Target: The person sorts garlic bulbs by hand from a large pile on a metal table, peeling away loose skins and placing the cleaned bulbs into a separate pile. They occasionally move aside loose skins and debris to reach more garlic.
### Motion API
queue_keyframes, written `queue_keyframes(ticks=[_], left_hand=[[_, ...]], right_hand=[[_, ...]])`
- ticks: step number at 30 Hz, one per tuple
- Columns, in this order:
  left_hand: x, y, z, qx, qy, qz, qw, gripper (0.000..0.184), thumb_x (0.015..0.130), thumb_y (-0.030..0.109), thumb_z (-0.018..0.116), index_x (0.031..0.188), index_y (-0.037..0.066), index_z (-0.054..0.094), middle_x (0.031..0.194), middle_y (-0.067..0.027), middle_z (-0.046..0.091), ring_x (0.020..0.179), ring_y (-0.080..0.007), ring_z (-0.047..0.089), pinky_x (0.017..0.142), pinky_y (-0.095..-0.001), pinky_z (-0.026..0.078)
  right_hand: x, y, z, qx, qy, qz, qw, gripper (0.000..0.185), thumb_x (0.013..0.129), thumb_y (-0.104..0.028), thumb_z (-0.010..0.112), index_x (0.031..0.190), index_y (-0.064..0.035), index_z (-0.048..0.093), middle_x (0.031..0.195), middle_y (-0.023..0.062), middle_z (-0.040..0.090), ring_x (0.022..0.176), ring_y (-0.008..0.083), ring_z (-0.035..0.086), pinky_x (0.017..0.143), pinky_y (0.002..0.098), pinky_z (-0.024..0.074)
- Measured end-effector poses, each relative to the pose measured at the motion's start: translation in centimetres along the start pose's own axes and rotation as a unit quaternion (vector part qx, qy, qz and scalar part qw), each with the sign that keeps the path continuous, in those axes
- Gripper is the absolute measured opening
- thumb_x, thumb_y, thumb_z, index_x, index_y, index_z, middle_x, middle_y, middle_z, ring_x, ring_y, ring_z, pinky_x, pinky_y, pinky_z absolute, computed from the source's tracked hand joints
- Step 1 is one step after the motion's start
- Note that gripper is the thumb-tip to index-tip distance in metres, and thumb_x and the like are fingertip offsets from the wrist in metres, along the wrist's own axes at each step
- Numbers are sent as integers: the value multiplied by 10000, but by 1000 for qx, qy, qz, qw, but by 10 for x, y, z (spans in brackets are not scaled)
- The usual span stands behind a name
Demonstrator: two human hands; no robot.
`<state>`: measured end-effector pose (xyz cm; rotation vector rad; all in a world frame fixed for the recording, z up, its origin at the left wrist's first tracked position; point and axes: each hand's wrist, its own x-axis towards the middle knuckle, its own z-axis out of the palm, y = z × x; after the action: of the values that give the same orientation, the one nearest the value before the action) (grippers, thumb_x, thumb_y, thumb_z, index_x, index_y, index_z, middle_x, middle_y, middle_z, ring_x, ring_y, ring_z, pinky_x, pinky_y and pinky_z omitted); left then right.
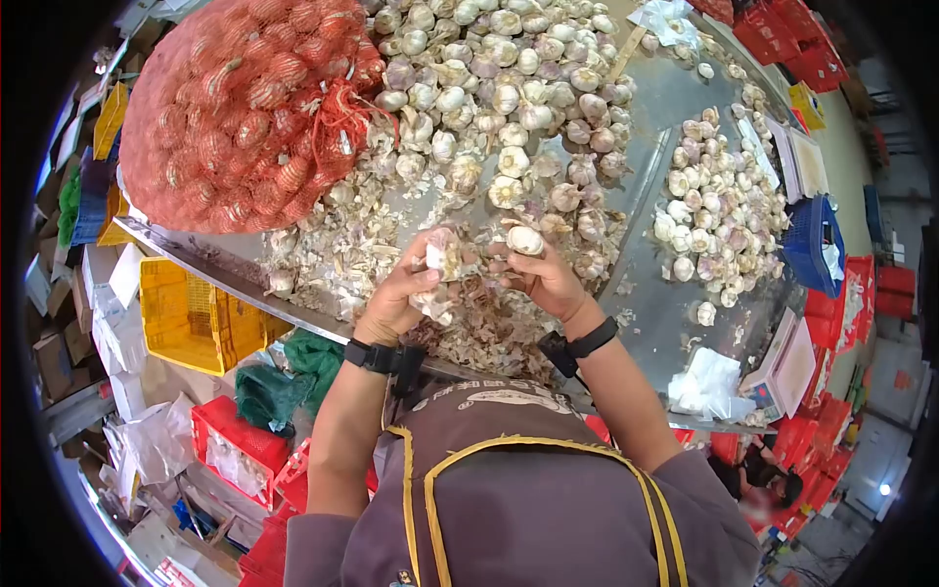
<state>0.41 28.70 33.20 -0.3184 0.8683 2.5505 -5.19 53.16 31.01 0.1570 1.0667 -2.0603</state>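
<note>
My left hand [403, 289] is closed around a garlic bulb [442, 256] with loose, flaking skin. To its right, my right hand [548, 276] grips another garlic bulb [525, 240], its pale round side facing up. Both hands are held over a heap of dry garlic skins [489, 328] at the near edge of the metal table [675, 88]. Beyond them spreads a large pile of garlic bulbs [509, 98]. A second pile of paler garlic bulbs [719, 201] lies on the right side of the table.
A full red mesh sack of garlic [245, 117] rests at the table's far left. Below the left edge are a yellow crate [186, 323], green netting [284, 382] and a red crate [240, 445]. White plastic [709, 383], a scale [782, 362] and a blue basket [814, 245] line the right side.
</note>
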Motion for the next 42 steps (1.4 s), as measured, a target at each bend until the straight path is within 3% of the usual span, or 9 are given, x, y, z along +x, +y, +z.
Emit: queue_keyframes(ticks=[9, 13, 15, 19, 24, 29, 36, 38, 42], left_hand=[[-1, 0, 18, -80, -51, 8, 995, 738, 747, 41, 687, 1424, 54, 394, 1174, -161, 608, 878, -246, 648, 781, -375, 575], [1, -7, 43, 306, 34, 36, 951, 637, 745, 77, 721, 1351, 94, 527, 1362, -162, 515, 1232, -302, 541, 1003, -375, 472], [0, -2, 58, 649, -33, 150, 745, 569, 754, 79, 722, 1305, 97, 581, 1427, -185, 463, 1306, -344, 476, 1079, -399, 398], [-1, 4, 81, 637, 3, 194, 746, 494, 789, 34, 685, 1273, 90, 603, 1427, -188, 461, 1308, -382, 462, 1093, -431, 374], [27, 42, 32, 652, 114, 171, 730, 490, 839, 88, 680, 1296, 10, 518, 1304, -223, 536, 1239, -382, 505, 1058, -411, 393], [108, 108, 2, 680, 110, 244, 683, 541, 855, 120, 682, 1333, -11, 467, 1301, -249, 527, 1249, -401, 487, 1063, -419, 387], [290, 229, 16, 720, 193, 453, 489, 397, 878, 160, 579, 1185, -87, 527, 1104, -314, 587, 1045, -473, 560, 909, -500, 460], [327, 280, 7, 752, 260, 240, 556, 340, 848, 145, 565, 1094, -84, 610, 1034, -315, 641, 973, -464, 618, 839, -506, 500], [329, 307, 7, 883, 220, -21, 413, 311, 806, 166, 590, 1028, -31, 682, 1054, -282, 668, 1019, -383, 659, 863, -448, 536]], right_hand=[[-6, 19, 30, 237, -82, 86, 964, 558, 1003, -528, 402, 1314, -77, 510, 1237, 138, 605, 1148, 305, 598, 943, 489, 518], [-9, 30, 40, 333, -99, 219, 912, 676, 960, -646, 379, 1308, -83, 511, 1163, 135, 631, 1134, 333, 591, 952, 526, 502], [7, 57, 8, 405, -117, 144, 895, 639, 966, -622, 401, 1301, -91, 518, 1152, 125, 629, 1111, 321, 600, 920, 532, 522], [5, 41, -13, 314, -46, -30, 948, 553, 963, -543, 484, 1270, -86, 544, 1188, 87, 617, 1102, 290, 612, 898, 515, 543], [10, -54, -118, 548, -228, -155, 790, 523, 934, -329, 559, 1358, -41, 458, 1446, 198, 407, 1334, 355, 393, 1106, 525, 383], [-20, -163, -144, 596, -133, -424, 669, 876, 929, -398, 554, 1536, -4, 60, 1595, 217, 104, 1452, 413, 184, 1183, 568, 228], [102, -240, -112, 55, 91, -262, 959, 512, 960, -359, 581, 1373, -72, 487, 1306, 170, 579, 1220, 304, 551, 1032, 443, 450], [151, -266, -60, -206, 231, -244, 919, 490, 939, -305, 613, 1348, -54, 513, 1291, 164, 591, 1222, 270, 555, 1015, 398, 453], [247, -293, -71, -587, 241, -330, 699, 624, 875, -414, 678, 1348, -40, 512, 1323, 179, 573, 1243, 329, 529, 1054, 397, 408]])
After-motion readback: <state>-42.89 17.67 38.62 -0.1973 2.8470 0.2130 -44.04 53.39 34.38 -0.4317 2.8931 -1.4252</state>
